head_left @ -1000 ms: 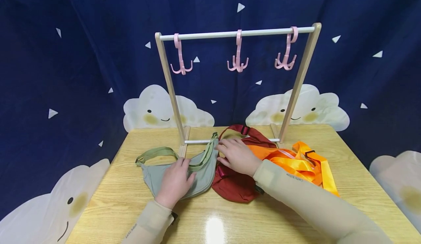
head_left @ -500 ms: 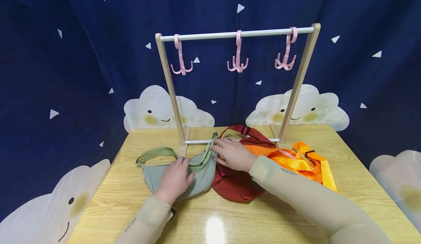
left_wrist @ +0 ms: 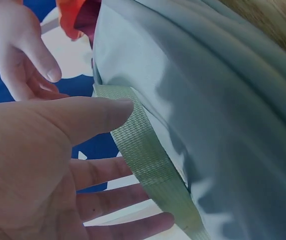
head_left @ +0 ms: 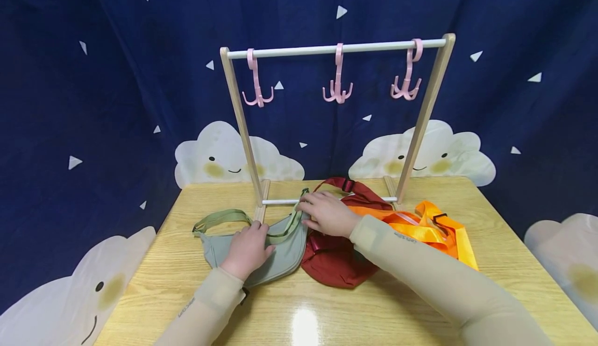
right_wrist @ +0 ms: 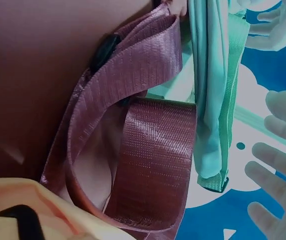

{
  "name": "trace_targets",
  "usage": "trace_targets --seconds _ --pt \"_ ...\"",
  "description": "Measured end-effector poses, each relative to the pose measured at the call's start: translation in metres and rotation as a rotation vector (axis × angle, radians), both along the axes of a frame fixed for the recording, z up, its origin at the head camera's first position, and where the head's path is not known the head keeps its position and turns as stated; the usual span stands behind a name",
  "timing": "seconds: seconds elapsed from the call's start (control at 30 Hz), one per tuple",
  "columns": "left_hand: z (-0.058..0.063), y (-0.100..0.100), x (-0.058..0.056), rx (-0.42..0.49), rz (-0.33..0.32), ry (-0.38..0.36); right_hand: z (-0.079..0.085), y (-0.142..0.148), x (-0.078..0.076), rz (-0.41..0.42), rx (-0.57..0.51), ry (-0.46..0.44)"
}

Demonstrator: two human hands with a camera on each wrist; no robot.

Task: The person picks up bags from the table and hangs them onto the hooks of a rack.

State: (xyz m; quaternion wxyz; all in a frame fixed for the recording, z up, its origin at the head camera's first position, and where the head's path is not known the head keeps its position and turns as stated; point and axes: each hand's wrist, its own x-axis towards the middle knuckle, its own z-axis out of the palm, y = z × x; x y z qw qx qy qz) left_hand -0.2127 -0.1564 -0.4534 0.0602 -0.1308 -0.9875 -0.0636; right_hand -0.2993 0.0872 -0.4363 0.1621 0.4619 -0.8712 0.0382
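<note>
A grey-green waist bag (head_left: pixel 280 258) with a pale green strap (head_left: pixel 229 215) lies on the left of the table. My left hand (head_left: pixel 246 250) is over its upper edge. In the left wrist view the thumb overlaps the strap (left_wrist: pixel 150 165), with the relaxed fingers reaching behind it. My right hand (head_left: pixel 329 213) is at the bag's right end, beside the upright part of the strap. The right wrist view shows that hand (right_wrist: pixel 283 160) with fingers spread, apart from the strap. Below its wrist lies a dark red bag (head_left: pixel 334 263), partly hidden by the arm; its strap (right_wrist: pixel 155 160) loops loosely.
An orange bag (head_left: pixel 450 239) with bright orange straps lies at right, partly behind the right sleeve. Behind the bags stands a wooden rack (head_left: pixel 432 112) with a white top bar (head_left: pixel 299 51). Three pink hooks (head_left: pixel 338 84) hang from it. A dark blue curtain backs the table (head_left: pixel 163 273).
My right hand has moved left from over the red bag to the upright end of the grey-green bag's strap. My left hand has barely moved.
</note>
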Motion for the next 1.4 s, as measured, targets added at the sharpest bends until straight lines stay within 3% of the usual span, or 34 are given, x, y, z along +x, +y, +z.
trace_targets --seconds 0.4,0.6,0.83,1.4 --pt "-0.005 -0.001 -0.010 -0.026 0.003 -0.034 -0.003 -0.003 -0.008 0.005 -0.011 -0.078" --pt "-0.009 -0.002 -0.012 -0.052 -0.004 -0.025 -0.008 -0.002 -0.013 -0.005 -0.012 -0.061" --pt "-0.012 -0.003 -0.013 -0.042 -0.033 -0.005 -0.002 -0.005 -0.005 0.019 -0.025 -0.138" --pt "-0.013 -0.003 -0.011 -0.040 -0.098 0.053 -0.008 -0.017 0.001 0.059 0.012 -0.180"
